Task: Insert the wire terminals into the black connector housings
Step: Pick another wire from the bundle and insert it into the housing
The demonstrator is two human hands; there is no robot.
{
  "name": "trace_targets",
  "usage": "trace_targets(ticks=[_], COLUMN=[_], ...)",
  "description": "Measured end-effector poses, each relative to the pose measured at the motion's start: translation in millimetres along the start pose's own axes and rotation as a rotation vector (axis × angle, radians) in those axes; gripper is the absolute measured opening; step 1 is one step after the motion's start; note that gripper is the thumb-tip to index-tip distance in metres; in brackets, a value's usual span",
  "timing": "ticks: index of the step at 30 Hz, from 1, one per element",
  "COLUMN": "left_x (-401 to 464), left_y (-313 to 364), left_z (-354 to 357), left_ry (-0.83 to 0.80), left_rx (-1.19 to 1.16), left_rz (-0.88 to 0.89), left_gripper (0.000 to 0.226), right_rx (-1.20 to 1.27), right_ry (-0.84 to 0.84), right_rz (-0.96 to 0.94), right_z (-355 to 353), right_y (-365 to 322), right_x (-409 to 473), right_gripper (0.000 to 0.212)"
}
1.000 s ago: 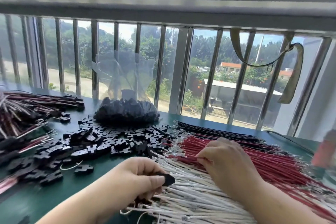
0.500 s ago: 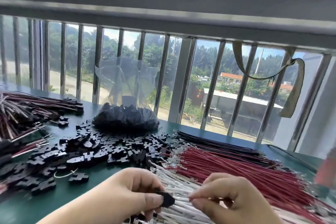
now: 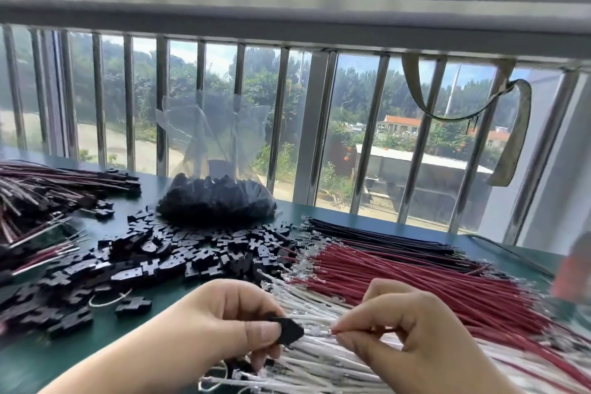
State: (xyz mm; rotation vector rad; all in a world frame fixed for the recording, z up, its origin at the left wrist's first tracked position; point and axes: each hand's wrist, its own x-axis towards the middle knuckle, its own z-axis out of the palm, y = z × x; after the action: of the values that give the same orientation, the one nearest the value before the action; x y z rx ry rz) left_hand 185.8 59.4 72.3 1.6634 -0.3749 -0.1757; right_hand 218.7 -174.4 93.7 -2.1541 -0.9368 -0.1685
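The housings (image 3: 179, 253) are black plastic and look dull, not shiny. The bag (image 3: 214, 134) is thin clear plastic, crinkly and a bit shiny. The bars (image 3: 367, 134) are smooth, shiny metal. The desk (image 3: 96, 345) is smooth and dull green. The red wires (image 3: 399, 275) have smooth plastic skin.

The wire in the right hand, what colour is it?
Red: the wire pinched by the right hand is red, seen in the head view.
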Motion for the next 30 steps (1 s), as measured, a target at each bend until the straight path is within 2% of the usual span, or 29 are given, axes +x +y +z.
trace_targets(ticks=[4, 9, 14, 17, 19, 21, 23, 25, 30], left_x=[0.3, 0.2, 0.4, 1.2, 1.4, 1.5, 2.4, 3.1, 3.7], left_y=[-1.3, 0.1, 0.9, -1.4, -2.8, -3.2, -3.4, -2.4, 1.7], left_z=[-0.3, 2.7, 4.0, 6.5, 9.1, 10.9, 13.0, 16.3, 18.6], left_ry=[0.001, -0.010, -0.009, 0.009, 0.024, 0.019, 0.010, 0.011, 0.101], left_rx=[-0.009, 0.034, 0.046, -0.026, -0.124, -0.153, -0.110, -0.080, 0.072], left_rz=[-0.002, -0.022, -0.026, -0.048, -0.091, -0.115, -0.107, -0.092, -0.057], left_gripper=[0.047, 0.026, 0.027, 0.029, 0.028, 0.026, 0.025, 0.023, 0.013], right_rx=[-0.006, -0.017, -0.044, -0.158, -0.287, -0.355, -0.288, -0.187, -0.012], right_ry=[0.005, 0.015, 0.016, 0.058, 0.086, 0.094, 0.066, 0.031, -0.034], right_rz=[0.011, 0.009, -0.020, -0.109, -0.192, -0.244, -0.245, -0.219, -0.020], right_z=[1.2, 2.5, 2.2, 3.7, 4.0, 5.4, 7.9, 9.1, 8.8], right_y=[-2.7, -3.6, -3.8, -1.5, -2.0, -4.4, -3.4, -2.5, 0.2], right_x=[-0.5, -0.9, -3.1, -5.6, -7.1, -8.9, -8.7, -7.2, 0.8], right_gripper=[0.018, 0.018, 0.018, 0.017, 0.008, 0.018, 0.018, 0.007, 0.015])
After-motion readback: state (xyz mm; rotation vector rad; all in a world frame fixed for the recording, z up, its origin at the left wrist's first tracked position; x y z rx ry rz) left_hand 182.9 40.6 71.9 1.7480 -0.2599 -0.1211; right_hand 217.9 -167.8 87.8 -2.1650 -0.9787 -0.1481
